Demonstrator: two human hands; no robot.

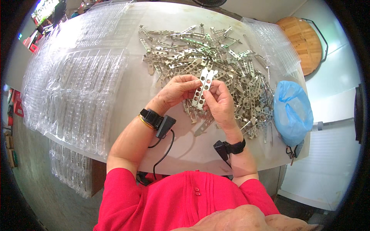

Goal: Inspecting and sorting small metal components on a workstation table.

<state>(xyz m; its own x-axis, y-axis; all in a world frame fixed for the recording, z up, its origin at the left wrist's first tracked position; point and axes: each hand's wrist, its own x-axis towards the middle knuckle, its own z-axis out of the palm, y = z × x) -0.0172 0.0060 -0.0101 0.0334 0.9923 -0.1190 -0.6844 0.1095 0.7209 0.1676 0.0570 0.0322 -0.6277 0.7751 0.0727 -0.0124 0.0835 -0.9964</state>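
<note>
Between my two hands are two narrow metal strips (203, 89) with rows of round holes, held upright side by side. My left hand (181, 89) pinches them from the left, thumb and fingers closed at the edge. From the right, my right hand (220, 101) is closed on them too, its thumb lying across the face of a strip. Just beyond and around my hands spreads a big loose pile of similar perforated metal strips (181, 57), heaped at all angles on the pale table (131, 96).
Clear plastic trays (84, 100) with slots are stacked at the left, holding strips. More clear trays (269, 42) lie at the far right. A blue plastic bag (293, 111) sits on the right edge. Black cables (169, 148) hang from my wristbands. A round wooden board (300, 44) stands beyond.
</note>
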